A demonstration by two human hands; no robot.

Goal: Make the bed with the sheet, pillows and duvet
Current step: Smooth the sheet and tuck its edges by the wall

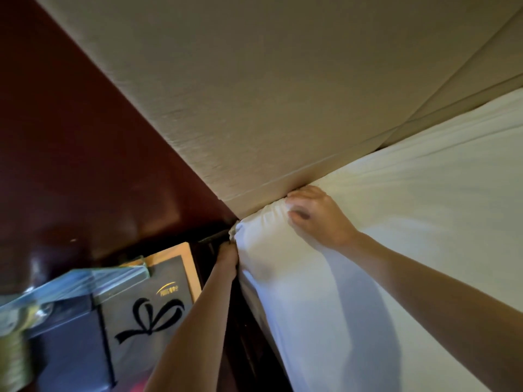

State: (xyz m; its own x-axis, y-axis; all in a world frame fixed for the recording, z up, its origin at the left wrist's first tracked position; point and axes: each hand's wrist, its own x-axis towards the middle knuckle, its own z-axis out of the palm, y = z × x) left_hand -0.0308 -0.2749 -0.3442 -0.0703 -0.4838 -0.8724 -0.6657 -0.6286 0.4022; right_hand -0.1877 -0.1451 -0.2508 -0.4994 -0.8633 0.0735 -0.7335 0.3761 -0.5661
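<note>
A white sheet covers the mattress and is gathered in folds at the mattress corner next to the beige padded headboard. My right hand lies on top of that corner, fingers bent down into the gap by the headboard and pressing the fabric. My left hand reaches down the side of the mattress just below the corner and grips the bunched edge of the sheet; its fingers are mostly hidden. No pillows or duvet are in view.
A dark red wall runs left of the headboard. Beside the bed stands a dark nightstand with a grey box bearing a bow design, a glass object and a lamp base. The gap between bed and nightstand is narrow.
</note>
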